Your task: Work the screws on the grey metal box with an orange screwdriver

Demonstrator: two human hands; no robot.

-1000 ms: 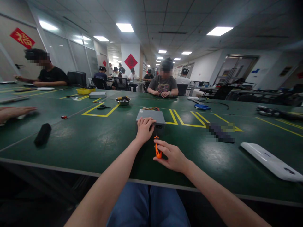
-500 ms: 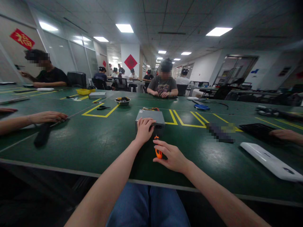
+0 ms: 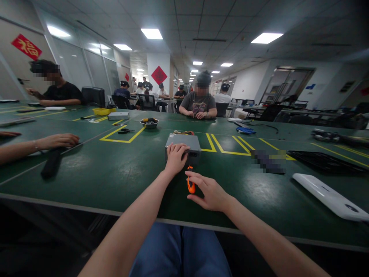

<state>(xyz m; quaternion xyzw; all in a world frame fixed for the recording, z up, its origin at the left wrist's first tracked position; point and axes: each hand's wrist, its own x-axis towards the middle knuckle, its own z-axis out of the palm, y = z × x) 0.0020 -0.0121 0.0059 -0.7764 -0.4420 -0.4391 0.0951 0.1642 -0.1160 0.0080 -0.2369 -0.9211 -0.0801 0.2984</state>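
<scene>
A grey metal box (image 3: 187, 141), like a computer power supply, sits on the green table (image 3: 121, 173) straight ahead of me. My left hand (image 3: 175, 157) rests on its near left corner, fingers curled over the top edge. Just below the box, my right hand (image 3: 210, 191) pinches an orange-handled screwdriver (image 3: 190, 184), its tip pointing at the box's near face. Coloured wires (image 3: 184, 132) show at the back of the box.
A white flat cover (image 3: 331, 198) lies at the right, a black tray (image 3: 323, 161) behind it. A neighbour's hand (image 3: 56, 141) rests near a black pouch (image 3: 52, 163) at the left. A metal bowl (image 3: 149, 122), scissors (image 3: 124, 131) and other seated people lie farther back.
My hands have barely moved; the screwdriver has shifted slightly. The neighbour's arm at the left reached in over the black pouch. A hand at the far right appeared, then withdrew, leaving the black tray.
</scene>
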